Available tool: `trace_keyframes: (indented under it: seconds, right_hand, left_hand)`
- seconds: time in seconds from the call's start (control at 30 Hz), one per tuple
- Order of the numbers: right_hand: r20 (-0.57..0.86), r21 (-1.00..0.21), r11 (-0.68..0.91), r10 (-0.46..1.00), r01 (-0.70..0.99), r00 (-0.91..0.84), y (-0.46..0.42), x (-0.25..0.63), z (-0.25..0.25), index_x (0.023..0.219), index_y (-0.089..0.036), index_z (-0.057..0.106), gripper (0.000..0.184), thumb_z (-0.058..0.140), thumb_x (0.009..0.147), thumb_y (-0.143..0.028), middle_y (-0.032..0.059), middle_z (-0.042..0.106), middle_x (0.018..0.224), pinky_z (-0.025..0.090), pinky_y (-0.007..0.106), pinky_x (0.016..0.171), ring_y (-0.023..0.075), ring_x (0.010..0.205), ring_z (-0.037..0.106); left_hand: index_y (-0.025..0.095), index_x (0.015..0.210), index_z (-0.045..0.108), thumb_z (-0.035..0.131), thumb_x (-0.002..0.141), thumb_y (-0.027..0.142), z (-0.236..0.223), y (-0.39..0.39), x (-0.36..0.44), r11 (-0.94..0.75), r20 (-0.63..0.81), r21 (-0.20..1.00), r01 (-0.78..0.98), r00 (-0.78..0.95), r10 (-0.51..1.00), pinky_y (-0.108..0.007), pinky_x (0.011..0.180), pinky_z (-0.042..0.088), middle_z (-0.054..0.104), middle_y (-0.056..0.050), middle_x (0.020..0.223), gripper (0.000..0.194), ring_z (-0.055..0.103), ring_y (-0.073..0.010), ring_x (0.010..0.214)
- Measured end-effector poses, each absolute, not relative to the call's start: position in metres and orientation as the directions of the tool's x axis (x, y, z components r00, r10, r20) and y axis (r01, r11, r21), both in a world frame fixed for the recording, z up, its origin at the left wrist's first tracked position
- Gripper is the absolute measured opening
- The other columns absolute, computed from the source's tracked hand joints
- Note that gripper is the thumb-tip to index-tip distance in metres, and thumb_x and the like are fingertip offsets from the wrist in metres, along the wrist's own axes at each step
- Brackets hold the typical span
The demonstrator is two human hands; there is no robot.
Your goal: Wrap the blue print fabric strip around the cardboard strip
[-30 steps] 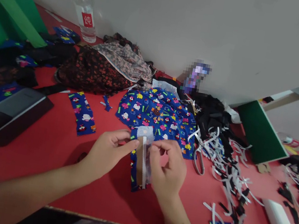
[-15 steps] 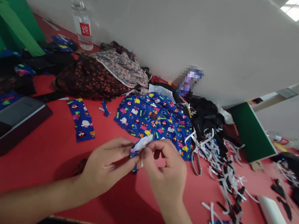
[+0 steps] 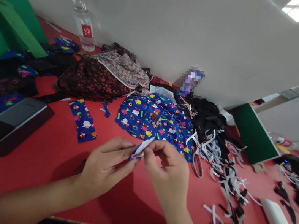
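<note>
Both hands meet low over the red table (image 3: 43, 155), pinching one small folded piece of blue cartoon-print fabric (image 3: 140, 150) with a white backing. My left hand (image 3: 105, 166) grips it from the left with thumb and fingers closed. My right hand (image 3: 169, 173) pinches its right edge with thumb and forefinger. Most of the piece is hidden between the fingers. A larger sheet of the same blue print fabric (image 3: 156, 119) lies just beyond the hands.
Scissors (image 3: 197, 163) lie to the right beside a heap of white and black strips (image 3: 227, 176). A blue print strip (image 3: 82, 121), a dark flat device (image 3: 5, 125), floral cloths (image 3: 98, 76), a water bottle (image 3: 84, 19) and green boards (image 3: 252, 134) surround the area.
The fabric piece, held flat and hanging down a second ago, has been folded up small between the fingertips. Both hands stay in about the same place.
</note>
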State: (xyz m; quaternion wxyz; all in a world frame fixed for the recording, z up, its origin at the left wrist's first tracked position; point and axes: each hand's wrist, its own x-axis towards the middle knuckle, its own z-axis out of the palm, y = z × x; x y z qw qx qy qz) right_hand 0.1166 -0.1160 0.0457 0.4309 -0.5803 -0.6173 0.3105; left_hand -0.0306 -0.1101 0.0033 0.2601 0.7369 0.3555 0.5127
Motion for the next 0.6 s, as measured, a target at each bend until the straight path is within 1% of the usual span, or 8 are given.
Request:
trace_keyframes:
  seconds: [0.2, 0.33, 0.47, 0.6]
  right_hand:
    - [0.144, -0.904, 0.111, 0.988, 0.413, 0.05, -0.1164, 0.1161, 0.0457, 0.068, -0.019, 0.06, 0.01, 0.056, 0.077, -0.018, -0.0001, 0.065, 0.065, 0.047, 0.024, 0.059, 0.0129, 0.061, 0.061]
    - [0.127, -0.919, 0.099, 0.991, 0.383, 0.048, -0.1164, 0.1168, 0.0454, 0.068, -0.019, 0.059, 0.01, 0.055, 0.076, -0.018, -0.0003, 0.065, 0.064, 0.045, 0.022, 0.055, 0.0122, 0.058, 0.059]
    - [0.124, -0.904, 0.085, 0.99, 0.418, 0.066, -0.1161, 0.1167, 0.0449, 0.066, -0.019, 0.058, 0.009, 0.055, 0.075, -0.019, 0.0002, 0.063, 0.063, 0.044, 0.022, 0.053, 0.0126, 0.058, 0.059]
    - [0.149, -0.875, 0.092, 0.985, 0.475, 0.082, -0.1157, 0.1156, 0.045, 0.066, -0.019, 0.057, 0.009, 0.054, 0.074, -0.02, 0.0005, 0.062, 0.063, 0.043, 0.023, 0.052, 0.0128, 0.057, 0.057]
  left_hand:
    - [0.021, 0.099, 0.071, 0.058, 0.08, 0.007, 0.0057, -0.1106, -0.0313, -0.637, 0.593, 0.717, 0.282, 0.234, 0.771, -0.021, 0.067, 0.051, 0.068, -0.005, 0.083, 0.027, 0.063, -0.0135, 0.074]
    - [0.022, 0.102, 0.071, 0.056, 0.081, 0.008, 0.0052, -0.1104, -0.0319, -0.645, 0.595, 0.707, 0.291, 0.249, 0.764, -0.023, 0.067, 0.052, 0.069, -0.006, 0.085, 0.029, 0.063, -0.0143, 0.075]
    - [0.023, 0.106, 0.069, 0.057, 0.08, 0.005, 0.0053, -0.1091, -0.0315, -0.664, 0.612, 0.7, 0.263, 0.258, 0.747, -0.022, 0.066, 0.051, 0.069, -0.006, 0.086, 0.034, 0.062, -0.0134, 0.074]
    - [0.021, 0.106, 0.069, 0.058, 0.079, 0.003, 0.0054, -0.1087, -0.0307, -0.666, 0.616, 0.704, 0.246, 0.254, 0.745, -0.02, 0.069, 0.051, 0.068, -0.005, 0.086, 0.034, 0.062, -0.0125, 0.076]
